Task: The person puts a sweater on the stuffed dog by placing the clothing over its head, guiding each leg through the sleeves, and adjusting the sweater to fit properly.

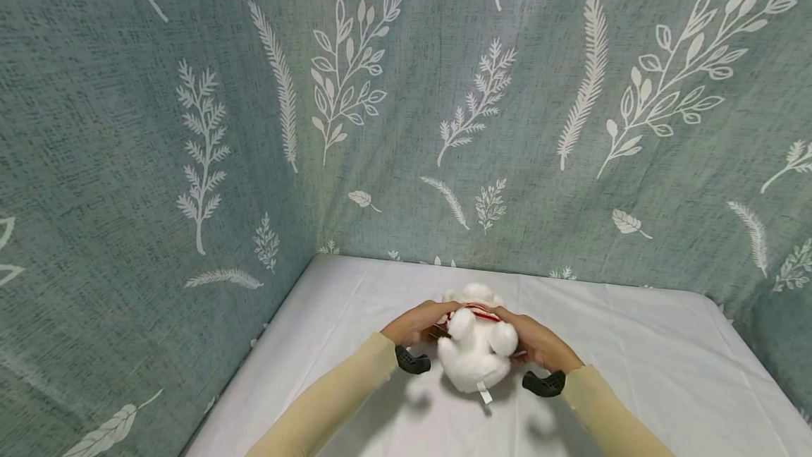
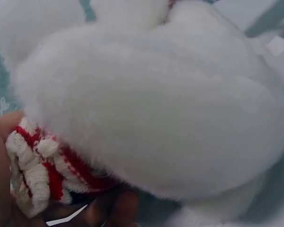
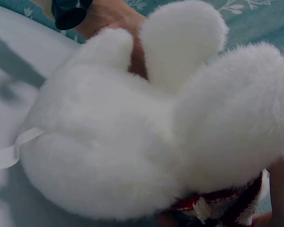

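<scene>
Gripping from both sides, left hand (image 1: 415, 322) and right hand (image 1: 538, 340) curl round the plush toy (image 1: 471, 362), tag (image 1: 485, 393) nearside!

a curtained nook: leafy drapes (image 1: 539, 118) bordering a white sheeted surface (image 1: 641, 351)

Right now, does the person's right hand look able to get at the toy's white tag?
Probably yes: nothing covers the white tag at the near end of the plush toy. The right hand holds the toy, though, so its grip would likely have to loosen first.
</scene>
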`<action>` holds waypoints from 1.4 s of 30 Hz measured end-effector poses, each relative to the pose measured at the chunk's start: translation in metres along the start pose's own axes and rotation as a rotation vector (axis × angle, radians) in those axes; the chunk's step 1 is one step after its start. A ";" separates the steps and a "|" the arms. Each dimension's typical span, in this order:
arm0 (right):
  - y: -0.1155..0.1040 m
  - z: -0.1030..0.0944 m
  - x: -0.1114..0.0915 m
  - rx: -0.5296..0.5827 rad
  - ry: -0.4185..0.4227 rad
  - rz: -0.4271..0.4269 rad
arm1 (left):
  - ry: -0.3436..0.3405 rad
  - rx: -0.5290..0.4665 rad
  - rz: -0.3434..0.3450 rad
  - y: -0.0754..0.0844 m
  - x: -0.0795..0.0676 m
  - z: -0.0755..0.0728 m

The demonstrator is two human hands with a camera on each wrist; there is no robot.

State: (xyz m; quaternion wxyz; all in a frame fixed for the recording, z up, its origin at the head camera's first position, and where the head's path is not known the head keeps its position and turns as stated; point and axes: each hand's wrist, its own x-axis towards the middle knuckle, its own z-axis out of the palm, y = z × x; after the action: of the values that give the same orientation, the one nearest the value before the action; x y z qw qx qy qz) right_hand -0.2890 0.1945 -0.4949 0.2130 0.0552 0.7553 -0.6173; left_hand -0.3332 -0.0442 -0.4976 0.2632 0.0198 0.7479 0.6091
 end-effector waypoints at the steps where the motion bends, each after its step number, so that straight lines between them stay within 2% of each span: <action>1: 0.000 -0.001 -0.001 -0.016 -0.001 -0.009 | 0.003 0.020 0.006 0.000 -0.001 -0.001; 8: 0.000 -0.009 -0.021 -0.150 0.053 -0.067 | 0.055 0.167 0.089 0.004 -0.008 -0.014; 12: 0.000 -0.011 -0.032 -0.190 0.083 -0.104 | 0.089 0.233 0.201 0.011 -0.016 -0.022; 16: 0.001 -0.010 -0.040 -0.189 0.107 -0.165 | 0.105 0.301 0.348 0.022 -0.021 -0.022; 20: 0.004 -0.010 -0.043 -0.189 0.132 -0.212 | 0.068 0.411 0.532 0.037 -0.029 -0.012; 24: 0.007 -0.012 -0.043 -0.223 0.138 -0.254 | -0.028 0.581 0.722 0.050 -0.033 0.002; 28: 0.009 -0.010 -0.040 -0.279 0.157 -0.319 | -0.129 0.740 0.855 0.055 -0.034 0.014; 31: 0.012 -0.007 -0.036 -0.344 0.201 -0.369 | -0.163 0.829 0.888 0.052 -0.035 0.021; 36: 0.013 -0.005 -0.028 -0.488 0.315 -0.433 | -0.149 0.944 0.902 0.052 -0.035 0.026; 42: 0.013 -0.004 -0.024 -0.521 0.399 -0.469 | -0.129 1.054 0.941 0.051 -0.037 0.027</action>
State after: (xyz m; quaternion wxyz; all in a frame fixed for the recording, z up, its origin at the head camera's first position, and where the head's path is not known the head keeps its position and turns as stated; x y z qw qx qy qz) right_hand -0.2641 0.2055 -0.4966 -0.0777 -0.0556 0.9053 -0.4140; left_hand -0.3049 -0.0198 -0.4403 -0.0286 0.5014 0.8382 0.2126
